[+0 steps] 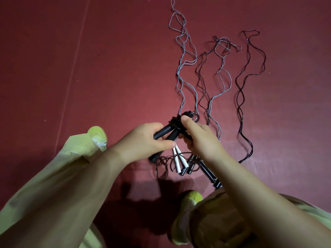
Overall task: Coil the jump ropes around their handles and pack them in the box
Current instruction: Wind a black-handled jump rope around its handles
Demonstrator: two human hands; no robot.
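My left hand (pixel 143 140) grips a pair of black jump-rope handles (pixel 163 132) held above the floor. Dark rope is wound in a tight coil (pixel 176 122) around their upper ends. My right hand (pixel 200 138) pinches that coil, thumb on top. The loose tail of this dark rope (pixel 164 167) loops on the floor below. Other jump ropes lie stretched out on the floor: grey ones (pixel 182 56), (pixel 222 72) and a dark one (pixel 241 97). Their white handles (pixel 179 161) and black handles (pixel 209 173) lie under my hands. No box is in view.
The floor is a dark red mat (pixel 107 68) with a seam running down its left side. My legs in pale green trousers and yellow-green shoes (pixel 97 136), (pixel 189 199) stand at the left and at the bottom middle.
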